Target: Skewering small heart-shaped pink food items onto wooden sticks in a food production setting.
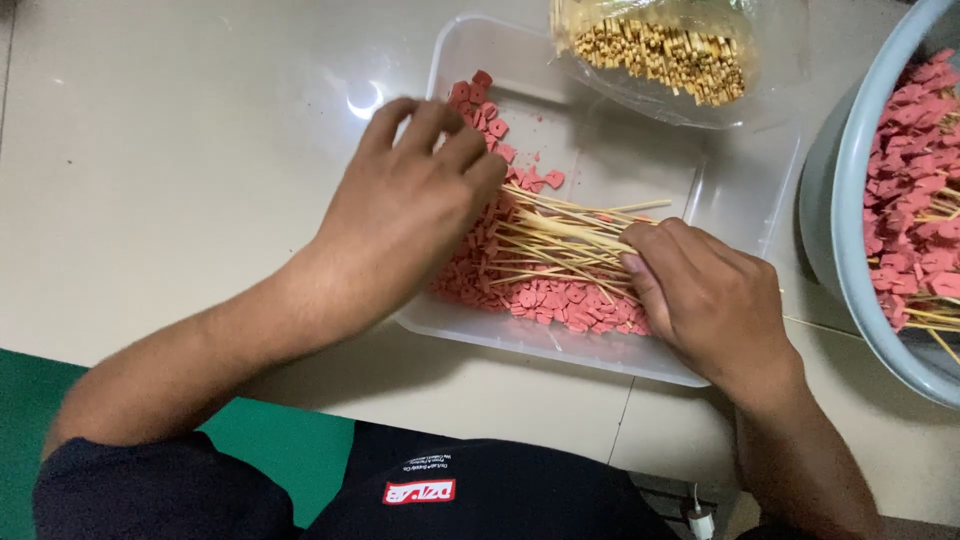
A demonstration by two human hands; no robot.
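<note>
1. Looking down from the head camera, I cannot see my left hand's (405, 215) fingertips: they curl over the pink pieces (540, 295) and the palm faces away, so I cannot tell whether that hand pinches anything or only rests there.
2. My right hand (705, 300) covers the near ends of the bamboo skewers (560, 235); its fingers are closed around the bundle, clamping it at the lower right of the tray.
3. The grey basin (850, 200) is cut off by the right edge of the frame, and I can only make out part of the pink pieces and sticks inside it.
4. The clear bag (660, 50) at the top of the frame is cropped too; it holds short tan sticks seen end on.
5. The skewers are thin, pale yellow, fanned out toward the left, lying across the pink pieces in the middle of the frame.
6. The pink pieces are small, flat and irregular, heaped along the near side of the clear plastic tray (530, 345), with a thinner trail toward its upper left corner.
7. The tray sits on a pale table (180, 180).
</note>
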